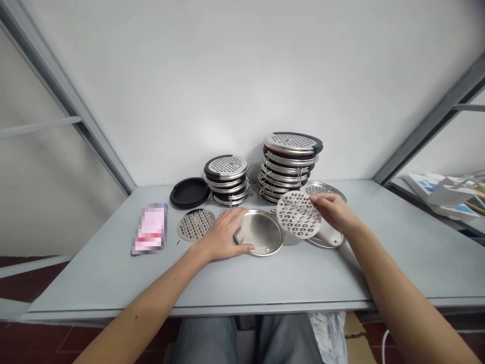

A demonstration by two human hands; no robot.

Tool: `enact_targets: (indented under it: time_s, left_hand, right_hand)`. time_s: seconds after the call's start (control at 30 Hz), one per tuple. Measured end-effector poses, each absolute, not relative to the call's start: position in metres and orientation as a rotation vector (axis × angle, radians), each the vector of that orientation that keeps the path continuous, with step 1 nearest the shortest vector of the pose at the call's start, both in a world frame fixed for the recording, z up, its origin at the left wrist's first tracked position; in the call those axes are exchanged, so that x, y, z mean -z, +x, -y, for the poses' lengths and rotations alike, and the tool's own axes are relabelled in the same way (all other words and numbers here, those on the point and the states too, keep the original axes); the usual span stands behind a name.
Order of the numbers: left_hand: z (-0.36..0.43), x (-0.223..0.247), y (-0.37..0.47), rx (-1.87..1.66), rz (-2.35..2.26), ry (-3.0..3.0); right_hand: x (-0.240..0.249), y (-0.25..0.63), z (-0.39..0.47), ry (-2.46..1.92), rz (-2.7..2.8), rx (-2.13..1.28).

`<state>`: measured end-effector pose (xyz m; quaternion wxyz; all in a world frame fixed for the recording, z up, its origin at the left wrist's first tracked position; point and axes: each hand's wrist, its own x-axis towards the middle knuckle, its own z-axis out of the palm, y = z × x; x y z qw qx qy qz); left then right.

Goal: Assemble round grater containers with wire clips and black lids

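Note:
My right hand [329,208] pinches the right edge of a round perforated metal disc [298,214], which is raised and tilted over the table. My left hand [225,235] rests with fingers apart at the left rim of a shallow round metal dish [260,232]. Another perforated disc [195,224] lies flat just left of that hand. Behind the held disc, partly covered by it and my right hand, are a larger metal dish [328,233] and a perforated plate [318,189]. A black round ring-edged lid [189,192] lies at the back left.
Two stacks of round metal and black pieces with wire clips, a shorter one [227,182] and a taller one [290,167], stand by the wall. A blurred pink item [150,227] lies on the grey table [265,288] at left. Metal posts flank both sides; papers [435,194] are at right.

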<state>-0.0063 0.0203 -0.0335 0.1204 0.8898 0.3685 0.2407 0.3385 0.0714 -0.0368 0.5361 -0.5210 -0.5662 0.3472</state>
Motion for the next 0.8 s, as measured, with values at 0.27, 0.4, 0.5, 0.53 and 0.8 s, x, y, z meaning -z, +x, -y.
enact_targets:
  time_s: [0.27,0.4,0.5,0.53,0.8]
  left_hand:
    - [-0.024,0.028,-0.010,-1.008,-1.203,2.631]
    - [-0.026,0.030,-0.009,-1.052,-1.291,2.626]
    - [-0.025,0.031,-0.007,-1.034,-1.388,2.599]
    - [-0.025,0.032,-0.006,-1.022,-1.419,2.586]
    - [-0.024,0.032,-0.004,-0.965,-1.456,2.564]
  right_hand:
    - [0.033,0.234,-0.062,-1.197,1.262,-0.861]
    - [0.029,0.200,-0.063,-1.222,1.281,-0.838]
    - [0.030,0.187,-0.060,-1.154,1.289,-0.863]
    - [0.031,0.185,-0.059,-1.132,1.295,-0.866]
    - [0.035,0.182,-0.053,-1.114,1.270,-0.909]
